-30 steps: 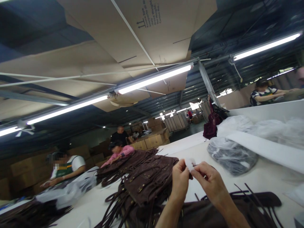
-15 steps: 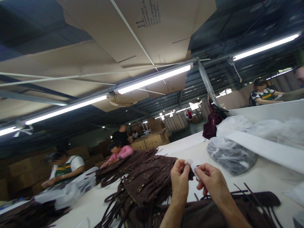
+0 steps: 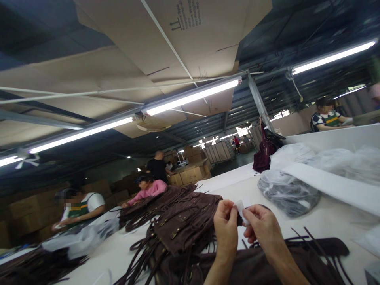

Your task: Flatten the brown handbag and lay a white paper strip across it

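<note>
White scrap of thin material (image 3: 240, 206) is stretching between two bare hands above a white counter (image 3: 247, 192). The left hand (image 3: 225, 227) is gripping one edge between thumb and curled fingers; the right hand (image 3: 264, 227) is pinching the other side, its lower fingers folding inward. A dark object (image 3: 239, 220) is showing between the hands, too hidden to identify.

Below them, a dark brown bag (image 3: 249, 269) is lying across the counter, its thin straps fanning out to the right. Just left of the hands, a heap of brown bags with brass-coloured fittings (image 3: 190, 221) is spreading along the counter. To the right, a dark bundle in clear plastic (image 3: 289, 196) is resting beside a long white strip (image 3: 329, 186), while a burgundy bag (image 3: 263, 156) is sitting farther back.

Beyond the heap, a co-worker in pink (image 3: 151, 189) is leaning over the bags, and another in a green apron (image 3: 80, 209) is working at far left.
</note>
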The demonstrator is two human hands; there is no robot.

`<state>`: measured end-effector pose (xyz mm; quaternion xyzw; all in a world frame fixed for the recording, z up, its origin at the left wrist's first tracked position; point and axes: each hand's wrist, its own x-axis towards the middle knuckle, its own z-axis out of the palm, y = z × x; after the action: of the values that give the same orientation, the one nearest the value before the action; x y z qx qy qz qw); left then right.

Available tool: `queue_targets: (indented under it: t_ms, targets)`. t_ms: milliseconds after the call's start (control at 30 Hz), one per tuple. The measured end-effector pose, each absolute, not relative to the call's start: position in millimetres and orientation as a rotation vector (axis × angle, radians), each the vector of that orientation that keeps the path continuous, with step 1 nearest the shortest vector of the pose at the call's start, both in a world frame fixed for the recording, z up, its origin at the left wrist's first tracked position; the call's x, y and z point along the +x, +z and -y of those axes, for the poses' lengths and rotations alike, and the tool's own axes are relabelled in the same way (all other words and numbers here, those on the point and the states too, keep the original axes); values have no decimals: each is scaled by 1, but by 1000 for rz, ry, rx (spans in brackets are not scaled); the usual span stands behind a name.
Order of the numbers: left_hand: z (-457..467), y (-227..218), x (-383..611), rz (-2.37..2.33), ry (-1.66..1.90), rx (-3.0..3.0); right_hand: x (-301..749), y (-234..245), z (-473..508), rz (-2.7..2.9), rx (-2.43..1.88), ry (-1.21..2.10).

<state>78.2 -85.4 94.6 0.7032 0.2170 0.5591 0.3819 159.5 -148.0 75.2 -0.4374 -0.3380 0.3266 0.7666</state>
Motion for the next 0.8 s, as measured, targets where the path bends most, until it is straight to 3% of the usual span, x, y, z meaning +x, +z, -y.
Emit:
queue_targets:
  t_ms: [367,800]
  targets:
    - [91,88,70,-554,1418,2001,159,77,147,745,-922,612]
    - [80,91,66,-566,1458,2195,167,73,141,709,-766,816]
